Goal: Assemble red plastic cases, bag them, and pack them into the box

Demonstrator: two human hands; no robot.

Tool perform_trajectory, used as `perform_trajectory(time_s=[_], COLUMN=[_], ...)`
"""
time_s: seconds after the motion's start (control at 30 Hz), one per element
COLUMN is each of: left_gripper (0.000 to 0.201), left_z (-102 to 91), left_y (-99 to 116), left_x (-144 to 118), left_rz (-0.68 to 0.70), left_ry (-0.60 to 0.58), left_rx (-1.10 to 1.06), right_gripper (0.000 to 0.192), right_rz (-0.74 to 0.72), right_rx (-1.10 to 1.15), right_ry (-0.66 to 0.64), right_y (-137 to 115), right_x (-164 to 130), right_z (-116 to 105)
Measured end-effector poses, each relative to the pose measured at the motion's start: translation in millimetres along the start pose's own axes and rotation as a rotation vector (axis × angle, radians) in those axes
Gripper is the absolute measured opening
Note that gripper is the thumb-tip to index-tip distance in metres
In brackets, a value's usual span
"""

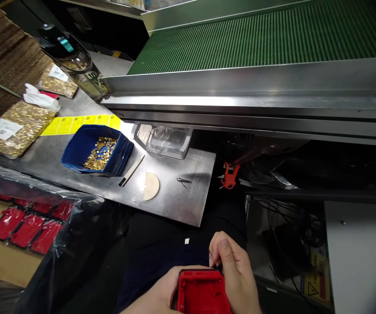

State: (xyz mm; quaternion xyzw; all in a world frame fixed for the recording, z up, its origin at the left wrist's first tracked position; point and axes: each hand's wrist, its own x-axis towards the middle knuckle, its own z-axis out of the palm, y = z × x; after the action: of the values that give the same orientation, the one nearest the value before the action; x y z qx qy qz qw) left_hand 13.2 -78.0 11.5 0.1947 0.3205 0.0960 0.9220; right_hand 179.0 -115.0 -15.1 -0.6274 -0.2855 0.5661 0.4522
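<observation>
At the bottom of the head view, my left hand [162, 290] is closed around a red plastic housing [204, 293] with a black outer edge. The housing's hollow inside faces up, and its lower end is cut off by the frame. Against its right side lies my right hand [235, 274], with the fingers curled in and the thumb pressed over them. Whatever those fingers pinch, if anything, is hidden. A small white scrap [187, 241] rests on the dark clothing just beyond the hands.
On the metal table stand a blue bin [76, 150] of small brass pieces, a brush [131, 171], a tan disc [151, 186], nail clippers [183, 180] and a clear-lidded box [168, 141]. A green conveyor [256, 39] runs behind. Bagged red housings [27, 230] lie in a carton at left.
</observation>
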Motion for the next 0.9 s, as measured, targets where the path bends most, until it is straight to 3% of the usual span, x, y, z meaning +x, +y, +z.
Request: perform_trajectory(time_s=[0.13,0.3,0.5,0.67,0.8,0.9], left_gripper=[0.069,0.086,0.071,0.070,0.059,0.070], left_z=[-1.2,-6.2,-9.9,-10.0,-10.2,-10.0], left_y=[-5,-11,-16,-8,-4,-7], left_x=[0,-2,-2,1,1,-1], left_rz=[0.016,0.024,0.021,0.022,-0.025,0.011], left_ry=[0.010,0.027,0.021,-0.037,-0.080,-0.038], left_rx=[-0.028,-0.014,0.023,0.009,0.041,-0.019], right_gripper=[0.053,0.053,0.053,0.053,0.052,0.053], right_rz=[0.023,-0.020,0.015,-0.039,0.024,0.006], right_rx=[0.043,-0.035,0.031,-0.049,0.017,-0.028], right_ry=[-0.070,0.006,-0.051,0.020,-0.040,-0.011], right_y=[0,2,2,6,3,3], right_x=[-1,-2,-4,-2,-5,-5], right_z=[0,0,1,-2,1,1])
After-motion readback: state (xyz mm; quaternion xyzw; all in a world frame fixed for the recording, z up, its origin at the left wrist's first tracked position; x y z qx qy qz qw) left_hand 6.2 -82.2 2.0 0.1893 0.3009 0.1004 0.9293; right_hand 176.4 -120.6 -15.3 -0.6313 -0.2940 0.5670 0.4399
